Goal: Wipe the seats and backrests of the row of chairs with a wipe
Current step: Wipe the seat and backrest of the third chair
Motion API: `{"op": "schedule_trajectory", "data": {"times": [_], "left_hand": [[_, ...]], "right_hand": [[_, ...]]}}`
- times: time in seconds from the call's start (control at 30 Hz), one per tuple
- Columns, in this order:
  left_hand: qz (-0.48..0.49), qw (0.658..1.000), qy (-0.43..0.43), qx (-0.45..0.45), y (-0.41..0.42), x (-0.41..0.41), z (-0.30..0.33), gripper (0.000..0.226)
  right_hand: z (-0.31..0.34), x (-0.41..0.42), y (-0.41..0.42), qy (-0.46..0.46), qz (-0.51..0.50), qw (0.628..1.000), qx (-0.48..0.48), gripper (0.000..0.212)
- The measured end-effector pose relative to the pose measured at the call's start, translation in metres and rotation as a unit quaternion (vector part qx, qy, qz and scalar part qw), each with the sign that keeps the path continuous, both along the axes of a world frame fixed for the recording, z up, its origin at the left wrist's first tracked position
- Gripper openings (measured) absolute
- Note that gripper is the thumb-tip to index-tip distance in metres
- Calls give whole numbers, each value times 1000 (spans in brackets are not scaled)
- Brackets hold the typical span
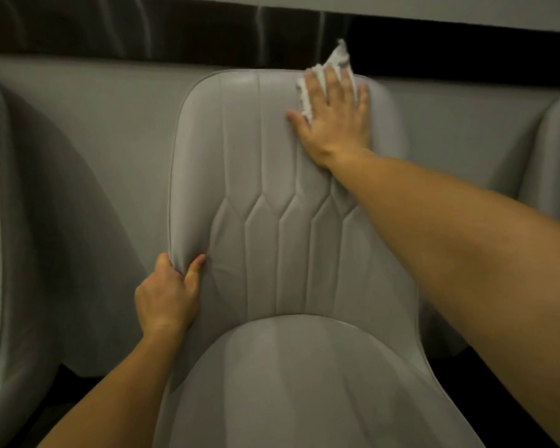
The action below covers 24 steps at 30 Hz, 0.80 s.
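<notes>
Head view, only one available. Grey upholstered chair (pixel 288 221) centred in frame; backrest (pixel 265 150) stitched in vertical channels, seat (pixel 298 376) in the foreground. Right hand (pixel 333 114) lies flat on the backrest's upper right corner, fingers straight and spread, palm pressing a white wipe (pixel 328 67) against the upholstery. The wipe is bunched under the fingers, and one tail pokes up past the top edge of the backrest. The flat palm probably spreads pressure over more of the wipe than a pinch would, which suits a broad stroke. The image is slightly blurred around this hand, so finer finger contact cannot be read. Left hand (pixel 170 292) grips the left edge of the backrest low down, near where it meets the seat: thumb on the front face, fingers curled round behind. Judged purpose: bracing the chair so it does not turn or tip under the push from the right. A neighbouring chair (pixel 0 221) is partly visible at the left frame edge and another chair (pixel 556 150) at the right, both apart from the hands. Judged progress: top corner of this backrest in hand; its lower part and the seat show no clear sign either way.
</notes>
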<state>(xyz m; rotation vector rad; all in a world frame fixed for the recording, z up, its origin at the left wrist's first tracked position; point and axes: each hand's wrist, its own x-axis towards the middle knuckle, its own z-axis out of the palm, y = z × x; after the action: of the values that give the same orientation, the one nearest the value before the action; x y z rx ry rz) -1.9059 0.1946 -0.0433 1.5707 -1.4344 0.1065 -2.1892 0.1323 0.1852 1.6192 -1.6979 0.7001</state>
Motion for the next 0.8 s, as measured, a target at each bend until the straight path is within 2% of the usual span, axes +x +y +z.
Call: {"op": "schedule_trajectory", "data": {"times": [0.17, 0.23, 0.3, 0.47, 0.6, 0.7, 0.8], "left_hand": [[-11, 1000, 5, 6, 2, 0, 1, 57], [-14, 1000, 6, 3, 2, 0, 1, 58], [-10, 1000, 3, 5, 2, 1, 0, 59], [-13, 1000, 6, 5, 5, -2, 2, 59], [-5, 1000, -8, 3, 6, -2, 2, 54], [-14, 1000, -13, -7, 6, -1, 1, 52], [-7, 1000, -18, -8, 5, 1, 0, 51]], "right_hand": [[-16, -8, 3, -116, -82, 987, -70, 79], [-17, 3, 0, -183, -91, 974, -97, 80], [-24, 18, -1, -202, -79, 970, -109, 81], [-76, 52, 5, -88, 38, 995, -42, 82], [-121, 120, 22, 22, 195, 981, 13, 76], [-143, 153, 28, 67, 201, 977, 15, 72], [-134, 133, 23, 148, 186, 971, 13, 67]]}}
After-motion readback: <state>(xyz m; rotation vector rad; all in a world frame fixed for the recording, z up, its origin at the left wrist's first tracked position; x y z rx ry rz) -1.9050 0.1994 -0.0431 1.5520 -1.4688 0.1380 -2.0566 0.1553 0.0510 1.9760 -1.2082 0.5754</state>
